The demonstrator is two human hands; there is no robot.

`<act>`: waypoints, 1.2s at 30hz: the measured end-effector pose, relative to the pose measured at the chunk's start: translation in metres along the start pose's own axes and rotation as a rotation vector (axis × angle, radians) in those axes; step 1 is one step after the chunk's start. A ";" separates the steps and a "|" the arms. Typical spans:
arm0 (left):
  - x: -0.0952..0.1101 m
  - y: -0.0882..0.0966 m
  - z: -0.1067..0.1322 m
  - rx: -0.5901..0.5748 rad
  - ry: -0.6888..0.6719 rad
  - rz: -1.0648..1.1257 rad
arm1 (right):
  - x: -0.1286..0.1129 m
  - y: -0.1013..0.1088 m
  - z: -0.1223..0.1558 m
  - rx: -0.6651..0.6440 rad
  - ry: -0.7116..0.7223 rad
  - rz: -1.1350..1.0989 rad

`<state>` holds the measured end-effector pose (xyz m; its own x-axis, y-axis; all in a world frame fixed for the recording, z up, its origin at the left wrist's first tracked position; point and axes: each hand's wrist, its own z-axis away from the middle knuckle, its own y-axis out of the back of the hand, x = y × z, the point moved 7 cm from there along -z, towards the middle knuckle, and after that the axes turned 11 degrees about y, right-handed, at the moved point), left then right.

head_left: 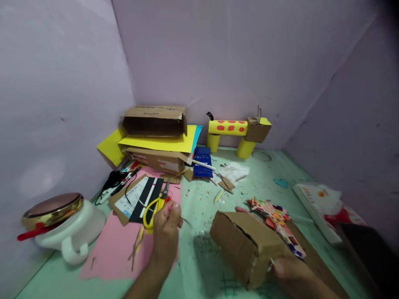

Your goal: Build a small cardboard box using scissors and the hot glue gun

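My right hand (288, 270) grips a small brown cardboard box (237, 241) at its near right end, tilted above the green table. Its far fingers show behind the box. My left hand (168, 222) is closed in a pinch to the left of the box, apart from it. A thin, blurred sliver sticks out by its fingertips, too small to name. Just behind that hand lie yellow-handled scissors (151, 214) on pink paper (106, 257). Beyond the box rests a bundle in colourful patterned wrapping (277, 220).
A yellow animal figure with red spots (230, 128) stands by the back wall. Cardboard boxes (156, 112) and yellow sheets (158, 144) are stacked at the back left. A white mug (75, 228) stands at left. Scraps, white tissue (233, 172) and a tissue pack (321, 207) lie about.
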<state>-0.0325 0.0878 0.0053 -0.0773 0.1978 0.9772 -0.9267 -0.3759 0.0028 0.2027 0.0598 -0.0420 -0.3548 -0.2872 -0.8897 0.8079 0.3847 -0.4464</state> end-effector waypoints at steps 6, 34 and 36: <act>0.014 0.027 -0.018 0.073 -0.008 0.038 | 0.011 0.043 0.001 0.189 0.114 -0.166; -0.011 -0.061 0.047 -0.671 0.030 -0.411 | -0.025 -0.019 0.001 0.193 -0.049 0.168; -0.012 -0.064 0.046 -0.717 0.049 -0.329 | -0.030 -0.019 0.002 0.135 -0.043 0.214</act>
<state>0.0447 0.0676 0.0030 0.2415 0.2433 0.9394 -0.9144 0.3813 0.1363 0.1986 0.0591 -0.0068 -0.1509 -0.2502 -0.9564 0.9191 0.3207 -0.2290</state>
